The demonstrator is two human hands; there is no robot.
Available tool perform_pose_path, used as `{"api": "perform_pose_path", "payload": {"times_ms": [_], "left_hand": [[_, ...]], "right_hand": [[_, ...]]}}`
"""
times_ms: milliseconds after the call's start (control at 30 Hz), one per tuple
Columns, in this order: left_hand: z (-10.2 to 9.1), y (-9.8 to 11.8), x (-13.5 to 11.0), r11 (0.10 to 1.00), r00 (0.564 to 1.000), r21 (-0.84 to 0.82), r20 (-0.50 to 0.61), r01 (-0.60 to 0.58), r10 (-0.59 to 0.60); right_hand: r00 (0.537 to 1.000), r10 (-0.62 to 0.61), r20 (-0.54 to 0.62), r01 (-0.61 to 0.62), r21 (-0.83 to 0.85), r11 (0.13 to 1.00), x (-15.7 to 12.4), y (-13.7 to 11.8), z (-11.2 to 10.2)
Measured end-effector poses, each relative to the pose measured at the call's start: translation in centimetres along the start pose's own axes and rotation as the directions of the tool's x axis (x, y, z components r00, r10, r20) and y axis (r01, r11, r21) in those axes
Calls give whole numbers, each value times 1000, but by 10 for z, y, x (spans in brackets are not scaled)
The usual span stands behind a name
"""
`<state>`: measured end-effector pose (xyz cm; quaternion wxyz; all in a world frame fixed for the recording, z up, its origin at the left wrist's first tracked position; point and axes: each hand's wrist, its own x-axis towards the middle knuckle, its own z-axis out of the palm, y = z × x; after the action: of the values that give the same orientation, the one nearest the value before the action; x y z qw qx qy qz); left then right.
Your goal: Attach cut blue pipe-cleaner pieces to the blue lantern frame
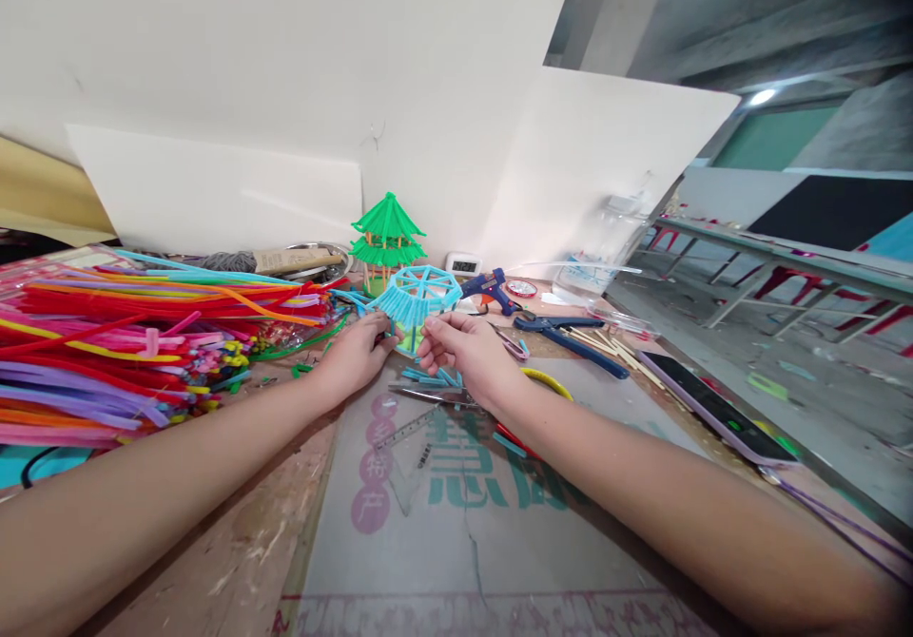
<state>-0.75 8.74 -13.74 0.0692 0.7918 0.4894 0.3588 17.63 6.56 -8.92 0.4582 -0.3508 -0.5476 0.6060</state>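
Note:
Both hands hold a light blue pipe-cleaner roof (416,297), a fan-shaped frame with ribs, just above the table. My left hand (355,356) pinches its lower left edge, fingers closed. Fingers of my right hand (463,350) are closed on its lower right edge. Behind it stands a finished green pipe-cleaner pagoda (386,238). Short blue pipe-cleaner pieces (432,376) lie under my hands on a printed plastic sheet (471,513).
A big pile of coloured pipe cleaners (128,342) fills the left. A blue glue gun (491,288), blue pliers (571,335), scissors (435,395), a clear ruler (406,431), a phone (717,415) and a plastic jar (603,257) lie on the right. White boards (214,195) stand behind.

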Motion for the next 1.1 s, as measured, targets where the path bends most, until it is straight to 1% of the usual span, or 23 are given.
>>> {"api": "perform_pose_path", "payload": {"times_ms": [200,300,500,733,867,1100], "left_hand": [[-1,2,-1,1000,1000,-4,1,-2,2],[-1,2,-1,1000,1000,-14,0,-8,8],[0,1,0,1000,1000,-4,-3,-4,4],[-2,4,-1,1000,1000,4,1,-6,6],[-2,4,0,1000,1000,-13,9,-18,18],[-1,3,0,999,999,13,-2,-33,33]], "right_hand": [[999,-24,23,25,-22,999,-1,0,1],[999,-34,16,35,-55,998,-1,0,-2],[998,-58,13,58,-69,996,-3,0,-6],[999,-42,9,43,-124,991,-4,-1,0],[999,-46,5,46,-108,993,-2,0,2],[999,-42,-16,41,-69,997,0,1,-2]]}}
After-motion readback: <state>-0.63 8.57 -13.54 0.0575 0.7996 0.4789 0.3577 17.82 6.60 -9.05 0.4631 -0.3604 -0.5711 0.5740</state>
